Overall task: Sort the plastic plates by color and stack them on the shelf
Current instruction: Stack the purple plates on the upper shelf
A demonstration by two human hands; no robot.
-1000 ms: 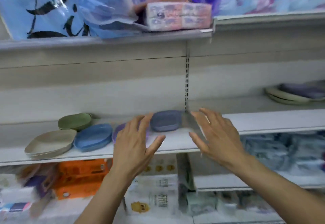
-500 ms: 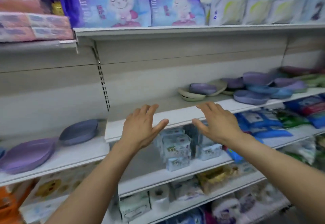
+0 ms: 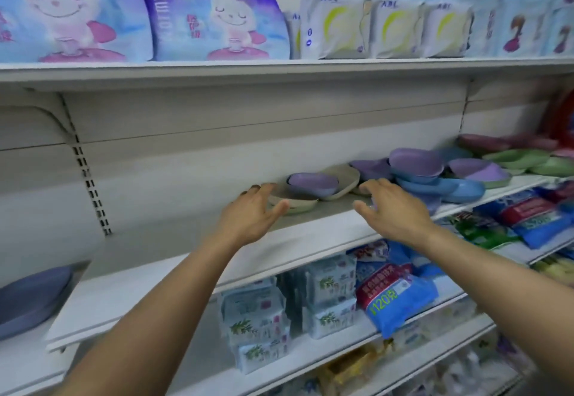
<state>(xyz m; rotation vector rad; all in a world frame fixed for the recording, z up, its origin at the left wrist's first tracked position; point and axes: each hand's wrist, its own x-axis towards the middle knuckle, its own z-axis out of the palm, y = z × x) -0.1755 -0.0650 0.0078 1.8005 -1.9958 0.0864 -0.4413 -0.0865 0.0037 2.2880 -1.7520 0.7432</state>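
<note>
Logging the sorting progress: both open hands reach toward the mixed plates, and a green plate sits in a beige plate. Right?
Not quite: the head view shows the left hand and right hand open, reaching, but the beige plate holds a purple plate, not green.

A shelf (image 3: 310, 234) crosses the middle. At centre, a small plate (image 3: 312, 182) lies in a wider plate (image 3: 341, 178), with a heap of plates (image 3: 435, 178) toward 3 o'clock. The left hand (image 3: 251, 215) hovers just beside the pair at their 8 o'clock, the right hand (image 3: 394, 209) at their 4 o'clock. Bags (image 3: 217, 16) stand on the shelf above at 12 o'clock, packets (image 3: 329, 296) lie below at 6 o'clock, and a lone plate (image 3: 28, 296) sits at 8 o'clock.
</note>
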